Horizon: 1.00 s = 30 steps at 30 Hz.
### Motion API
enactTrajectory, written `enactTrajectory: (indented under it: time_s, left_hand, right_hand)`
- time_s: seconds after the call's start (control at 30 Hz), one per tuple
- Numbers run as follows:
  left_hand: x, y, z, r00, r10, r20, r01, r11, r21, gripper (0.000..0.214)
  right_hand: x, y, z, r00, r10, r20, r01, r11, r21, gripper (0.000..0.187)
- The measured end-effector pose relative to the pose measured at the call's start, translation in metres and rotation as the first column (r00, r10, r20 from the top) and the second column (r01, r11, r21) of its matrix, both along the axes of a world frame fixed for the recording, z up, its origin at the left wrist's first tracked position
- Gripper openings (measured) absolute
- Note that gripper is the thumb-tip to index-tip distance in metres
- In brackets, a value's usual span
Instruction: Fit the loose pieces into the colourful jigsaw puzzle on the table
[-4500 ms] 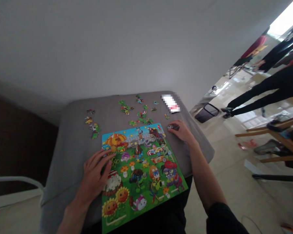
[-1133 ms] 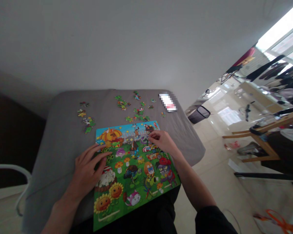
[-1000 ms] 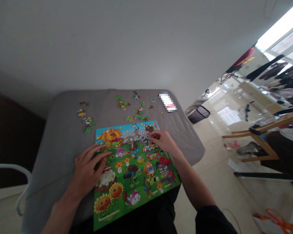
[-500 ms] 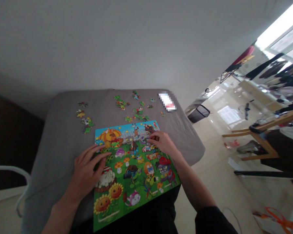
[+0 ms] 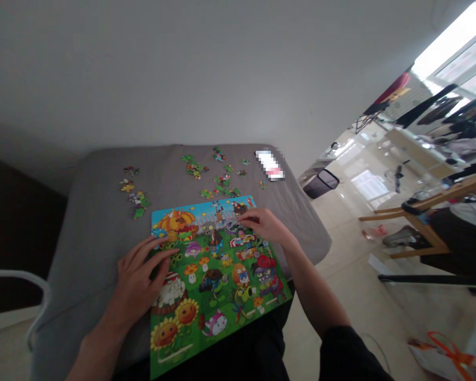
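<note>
The puzzle (image 5: 218, 275), a flat glossy rectangle of bright cartoon plants on green, lies directly under both hands. Its long side runs away from the person and its near end hangs over the tabletop (image 5: 99, 222) edge above the lap. The right hand (image 5: 266, 226) is at the far right corner, its fingers (image 5: 250, 217) bent and close together with the tips down on the picture. Whether a piece lies under them cannot be told. The left hand (image 5: 137, 278) rests flat across the left edge, fingers (image 5: 158, 253) spread apart.

Beyond the right fingertips, just past the puzzle's far edge, loose pieces (image 5: 218, 182) lie scattered on soft grey cloth, nearer the right hand. A phone (image 5: 268, 164) lies further right of them. A dark bin (image 5: 321, 182) and a wooden chair (image 5: 420, 211) stand on the shiny floor.
</note>
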<state>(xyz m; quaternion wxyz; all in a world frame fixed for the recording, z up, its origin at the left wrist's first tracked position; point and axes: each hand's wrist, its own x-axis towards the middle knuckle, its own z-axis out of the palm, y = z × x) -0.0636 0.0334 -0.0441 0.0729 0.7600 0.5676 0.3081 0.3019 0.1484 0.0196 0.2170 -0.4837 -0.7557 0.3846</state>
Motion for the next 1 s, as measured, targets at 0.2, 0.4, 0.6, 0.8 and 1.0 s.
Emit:
enactTrajectory:
  time_s: [0.2, 0.4, 0.6, 0.8, 1.0]
  left_hand:
    - [-0.001, 0.0, -0.001, 1.0, 0.0, -0.02, 0.0, 1.0, 0.018, 0.04]
    - [-0.001, 0.0, -0.001, 0.999, -0.006, -0.039, 0.007, 1.0, 0.016, 0.04]
    - [0.0, 0.0, -0.001, 0.999, 0.001, -0.036, -0.001, 1.0, -0.009, 0.043]
    - [0.0, 0.0, -0.001, 0.999, 0.01, -0.038, -0.01, 1.0, -0.01, 0.044]
    - [0.0, -0.001, 0.0, 0.999, -0.001, -0.041, 0.001, 1.0, -0.009, 0.043]
  right_hand:
    - [-0.003, 0.011, 0.002, 0.986, 0.145, 0.078, -0.145, 0.989, -0.004, 0.027]
    - [-0.004, 0.011, -0.004, 0.988, 0.108, 0.11, -0.111, 0.993, 0.025, 0.023]
    - [-0.004, 0.014, -0.009, 0.995, 0.029, 0.096, -0.037, 0.996, 0.081, 0.025]
    - [-0.007, 0.016, -0.016, 0.997, -0.021, 0.072, 0.013, 0.993, 0.117, 0.022]
    - [-0.01, 0.016, -0.018, 0.998, -0.046, 0.05, 0.04, 0.993, 0.115, 0.022]
